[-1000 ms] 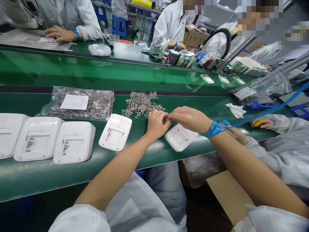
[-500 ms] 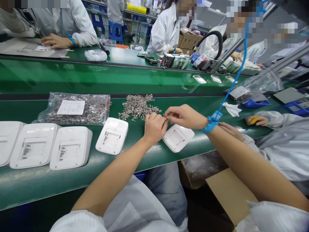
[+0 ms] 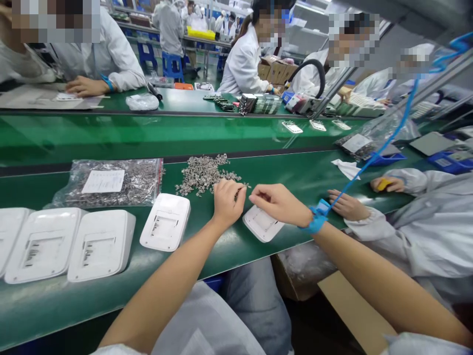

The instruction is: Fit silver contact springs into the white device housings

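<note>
My left hand is closed beside the pile of small metal clips; a bit of metal shows between its thumb and fingers. My right hand, with a blue wrist strap, has its fingers pinched together over the upper part of a white plastic housing. Whatever sits at its fingertips is too small to make out. That housing lies tilted on the green bench, its recessed side up. Left of my left hand lies another white housing with dark metal pieces in its recess.
Several more white housings stand in a row at left. Behind them lies a clear bag of metal parts. A co-worker's hand rests on the bench at right, near a white tissue. The blue strap cord runs up right.
My hands, fingertips together before, have come apart. The right one is now lower over the white housing. The whole view has shifted, so the bench sits lower in it.
</note>
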`<action>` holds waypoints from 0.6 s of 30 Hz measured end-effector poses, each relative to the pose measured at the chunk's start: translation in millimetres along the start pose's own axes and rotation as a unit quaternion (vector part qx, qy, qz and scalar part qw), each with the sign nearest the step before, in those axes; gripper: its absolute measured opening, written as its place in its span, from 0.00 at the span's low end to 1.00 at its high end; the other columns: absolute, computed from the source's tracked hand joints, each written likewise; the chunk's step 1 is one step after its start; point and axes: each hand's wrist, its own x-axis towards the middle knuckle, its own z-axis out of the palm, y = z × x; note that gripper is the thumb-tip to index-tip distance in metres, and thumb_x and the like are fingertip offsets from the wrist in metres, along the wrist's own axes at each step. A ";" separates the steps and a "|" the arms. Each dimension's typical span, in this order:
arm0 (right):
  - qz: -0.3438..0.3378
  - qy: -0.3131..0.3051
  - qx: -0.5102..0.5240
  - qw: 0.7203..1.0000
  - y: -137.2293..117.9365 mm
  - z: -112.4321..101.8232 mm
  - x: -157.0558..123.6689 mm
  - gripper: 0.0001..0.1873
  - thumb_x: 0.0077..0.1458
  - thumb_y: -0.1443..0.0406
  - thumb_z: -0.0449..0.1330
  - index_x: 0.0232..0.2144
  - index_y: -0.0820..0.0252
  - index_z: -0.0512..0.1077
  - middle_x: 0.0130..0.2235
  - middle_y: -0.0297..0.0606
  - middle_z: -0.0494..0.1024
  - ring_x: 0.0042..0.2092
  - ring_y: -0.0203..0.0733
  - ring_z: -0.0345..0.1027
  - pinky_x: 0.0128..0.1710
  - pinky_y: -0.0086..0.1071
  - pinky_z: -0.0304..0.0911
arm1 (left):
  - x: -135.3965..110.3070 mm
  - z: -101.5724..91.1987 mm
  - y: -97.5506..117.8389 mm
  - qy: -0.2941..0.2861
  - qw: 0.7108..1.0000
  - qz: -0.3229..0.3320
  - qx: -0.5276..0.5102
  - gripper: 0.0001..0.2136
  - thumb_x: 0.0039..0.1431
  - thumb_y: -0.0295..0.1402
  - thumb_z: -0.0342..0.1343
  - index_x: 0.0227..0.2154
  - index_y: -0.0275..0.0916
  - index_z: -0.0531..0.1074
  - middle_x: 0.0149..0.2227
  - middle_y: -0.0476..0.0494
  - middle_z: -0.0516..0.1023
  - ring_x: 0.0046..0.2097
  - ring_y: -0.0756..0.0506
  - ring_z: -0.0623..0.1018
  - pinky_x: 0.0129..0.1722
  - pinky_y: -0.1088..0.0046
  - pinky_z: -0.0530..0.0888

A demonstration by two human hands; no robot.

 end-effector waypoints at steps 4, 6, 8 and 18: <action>-0.277 0.053 -0.258 0.924 14.4 -14.4 2.5 0.09 0.68 0.66 0.51 0.45 0.60 0.71 0.41 0.44 0.76 0.40 0.42 0.67 0.37 0.34 0.60 | 2.5 -4.2 -0.1 -0.089 0.992 -0.027 -0.082 0.15 0.70 0.40 0.44 0.29 0.41 0.68 0.28 0.47 0.71 0.37 0.45 0.69 0.41 0.64 0.62; -0.364 0.044 -0.335 0.868 18.9 -18.5 3.5 0.12 0.69 0.70 0.48 0.43 0.60 0.71 0.40 0.43 0.76 0.38 0.40 0.66 0.36 0.34 0.58 | 3.5 -6.0 -0.7 -0.146 0.980 -0.031 -0.132 0.17 0.69 0.42 0.44 0.27 0.41 0.67 0.28 0.48 0.70 0.36 0.46 0.68 0.41 0.64 0.62; -0.406 0.040 -0.382 0.829 20.1 -18.9 3.7 0.13 0.69 0.71 0.47 0.38 0.60 0.71 0.36 0.40 0.75 0.34 0.39 0.63 0.33 0.34 0.55 | 4.7 -7.4 -1.6 -0.193 0.966 -0.031 -0.168 0.19 0.69 0.45 0.44 0.24 0.40 0.66 0.27 0.49 0.67 0.35 0.46 0.68 0.41 0.64 0.62; 0.043 0.045 0.114 0.992 9.9 8.7 14.7 0.10 0.65 0.66 0.53 0.29 0.59 0.63 0.25 0.31 0.68 0.26 0.33 0.59 0.28 0.29 0.52 | 2.1 -9.5 -0.7 -0.103 0.989 0.016 -0.109 0.16 0.70 0.40 0.45 0.28 0.41 0.69 0.29 0.48 0.71 0.36 0.46 0.68 0.41 0.64 0.61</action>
